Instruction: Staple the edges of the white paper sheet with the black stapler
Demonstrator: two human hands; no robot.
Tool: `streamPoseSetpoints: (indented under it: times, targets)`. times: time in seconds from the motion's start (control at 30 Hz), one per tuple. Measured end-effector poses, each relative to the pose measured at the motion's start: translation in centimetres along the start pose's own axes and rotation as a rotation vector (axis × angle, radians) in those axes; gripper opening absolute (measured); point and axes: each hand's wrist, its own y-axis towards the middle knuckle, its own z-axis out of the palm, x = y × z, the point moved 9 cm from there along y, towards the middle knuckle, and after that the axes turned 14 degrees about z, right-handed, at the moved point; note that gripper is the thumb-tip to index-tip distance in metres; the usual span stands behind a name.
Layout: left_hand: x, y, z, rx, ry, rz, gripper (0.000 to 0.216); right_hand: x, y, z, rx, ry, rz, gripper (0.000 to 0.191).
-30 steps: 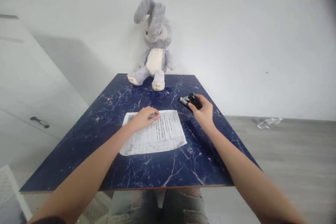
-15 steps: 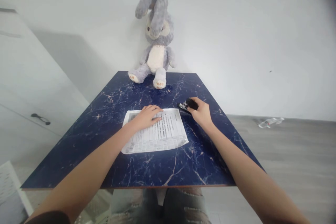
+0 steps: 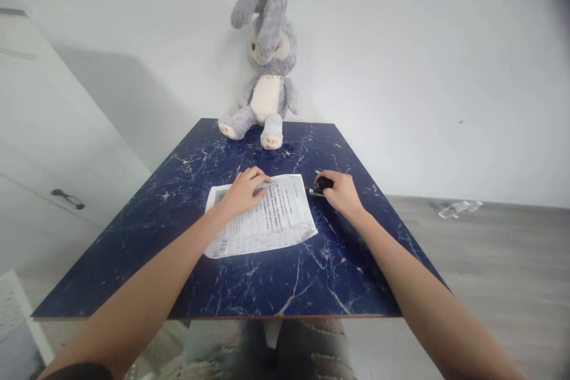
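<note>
A printed sheet of paper (image 3: 285,214) lies on the dark blue marbled table, slightly turned. My left hand (image 3: 244,190) rests over its upper left part, fingers stretched towards the top edge and thumb apart from them. Close to the sheet's right edge, my right hand (image 3: 342,193) is closed around a black stapler (image 3: 325,184). The stapler's front end points left at the paper's upper right corner. My fingers cover its rear part, and I cannot tell whether it touches the sheet.
A grey plush rabbit (image 3: 267,65) sits at the table's (image 3: 178,267) far edge against the white wall. On the left stands a white cabinet with a black handle (image 3: 66,198). A clear plastic piece (image 3: 458,209) lies on the floor at right.
The paper's right side has turned slightly upward, and my left hand has shifted a little up and left. My right hand has swung the stapler to point more squarely at the sheet.
</note>
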Motion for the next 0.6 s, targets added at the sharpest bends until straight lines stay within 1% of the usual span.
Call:
streamPoseSetpoints:
  times: [0.2,0.27,0.47,0.6]
  targets:
    - [0.9,-0.2,-1.3,-0.120,0.062,-0.056,0.023,1.4,-0.8,1.4,0.095,-0.041,-0.091,0.047]
    - [1.2,-0.3,-1.4,-0.137,0.072,-0.072,0.023,2.0,-1.2,1.9,0.123,-0.064,-0.129,0.047]
    - [1.8,-0.4,-1.1,-0.122,0.107,-0.102,0.024,2.3,-1.5,2.5,0.157,-0.078,-0.164,0.047]
    - [1.8,-0.4,-0.4,-0.053,0.131,-0.108,0.028,2.4,-1.6,2.5,0.164,-0.060,-0.173,0.047]
